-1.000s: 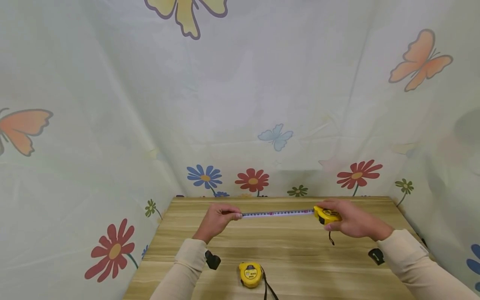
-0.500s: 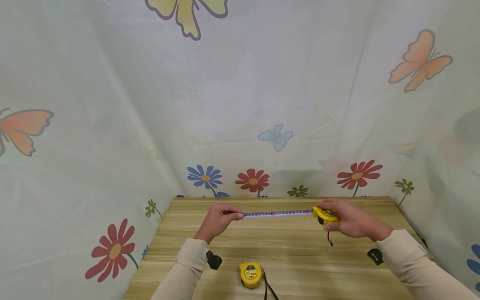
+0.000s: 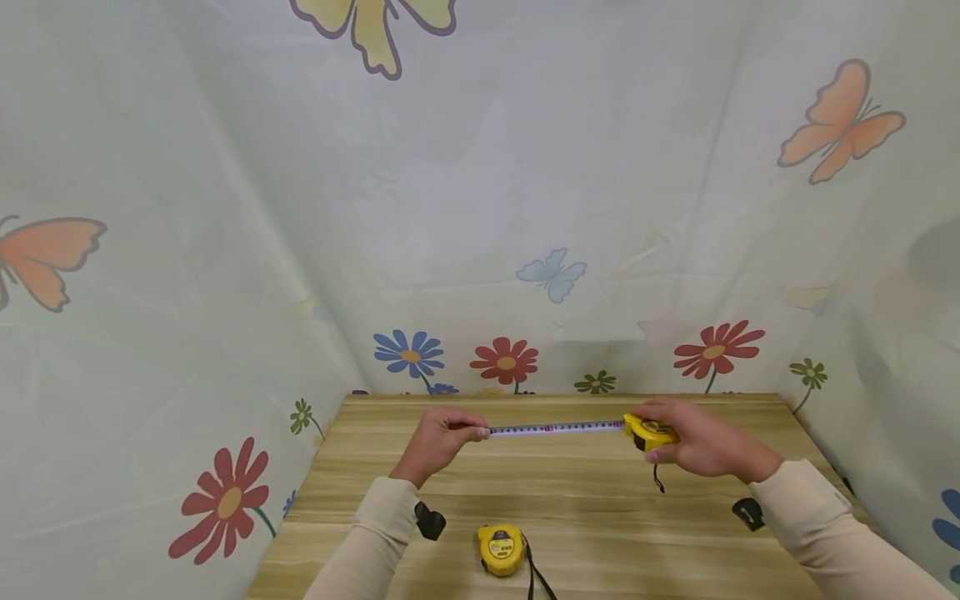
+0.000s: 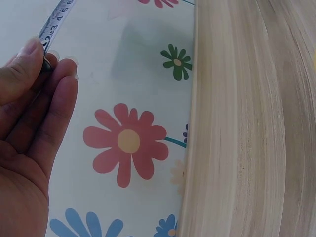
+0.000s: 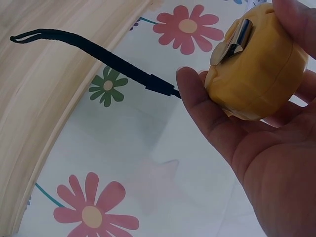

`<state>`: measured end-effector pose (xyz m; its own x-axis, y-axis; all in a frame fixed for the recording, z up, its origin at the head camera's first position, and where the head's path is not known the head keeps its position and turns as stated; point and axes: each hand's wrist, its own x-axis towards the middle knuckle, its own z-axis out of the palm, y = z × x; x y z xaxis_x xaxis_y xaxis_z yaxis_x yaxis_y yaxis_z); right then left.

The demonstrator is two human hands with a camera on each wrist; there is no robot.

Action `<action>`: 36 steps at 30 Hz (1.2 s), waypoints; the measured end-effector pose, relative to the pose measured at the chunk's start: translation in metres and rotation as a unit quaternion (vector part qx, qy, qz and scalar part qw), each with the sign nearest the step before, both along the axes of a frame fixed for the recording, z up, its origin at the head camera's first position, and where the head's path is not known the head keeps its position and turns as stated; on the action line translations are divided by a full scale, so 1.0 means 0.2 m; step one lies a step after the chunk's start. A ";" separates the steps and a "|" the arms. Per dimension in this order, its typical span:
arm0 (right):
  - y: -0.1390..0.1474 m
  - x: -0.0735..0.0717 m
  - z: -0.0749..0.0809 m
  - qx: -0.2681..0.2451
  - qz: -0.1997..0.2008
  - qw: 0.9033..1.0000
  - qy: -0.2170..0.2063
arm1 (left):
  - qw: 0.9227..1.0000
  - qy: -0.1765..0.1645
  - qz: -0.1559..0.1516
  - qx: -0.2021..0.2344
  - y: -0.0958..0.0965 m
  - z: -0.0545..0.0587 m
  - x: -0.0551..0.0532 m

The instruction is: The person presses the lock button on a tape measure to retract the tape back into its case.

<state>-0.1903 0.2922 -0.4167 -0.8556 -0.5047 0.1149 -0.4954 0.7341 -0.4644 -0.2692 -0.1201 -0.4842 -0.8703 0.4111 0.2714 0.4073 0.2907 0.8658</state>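
My right hand (image 3: 701, 437) grips a yellow tape measure (image 3: 649, 432), fingers over its top and thumb below. In the right wrist view the yellow case (image 5: 261, 64) shows a metal clip, and a black wrist strap (image 5: 98, 52) hangs from it. From the case a numbered blade (image 3: 558, 428) runs nearly level to the left, above the table. Its end is pinched between thumb and forefinger of my left hand (image 3: 442, 442). The left wrist view shows the blade (image 4: 55, 19) leaving that pinch, with a dark end tab under the thumb.
A second yellow tape measure (image 3: 501, 549) lies on the wooden table (image 3: 600, 517) near the front, its black strap (image 3: 536, 571) trailing forward. Behind the table stands a pale sheet (image 3: 465, 208) printed with flowers and butterflies; similar sheets flank both sides.
The two hands have drawn slightly closer together, so the stretch of blade between them is a little shorter. The tape measure on the table has not moved.
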 end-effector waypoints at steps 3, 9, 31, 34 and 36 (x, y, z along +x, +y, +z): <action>0.00 0.00 0.00 0.000 0.002 1.000 0.000 | 1.000 0.000 -0.002 -0.001 0.00 0.00 0.00; 0.00 0.00 0.00 -0.002 0.007 1.000 0.004 | 1.000 0.001 0.002 -0.001 0.01 0.01 0.01; -0.01 0.01 -0.01 -0.009 0.009 1.000 -0.001 | 1.000 0.006 -0.004 0.000 0.03 -0.01 0.01; -0.01 0.01 -0.01 -0.009 0.007 1.000 -0.003 | 1.000 0.006 -0.007 0.001 0.03 -0.01 0.01; -0.01 0.01 -0.02 -0.011 0.010 1.000 0.000 | 1.000 0.006 -0.007 0.002 0.04 -0.01 0.01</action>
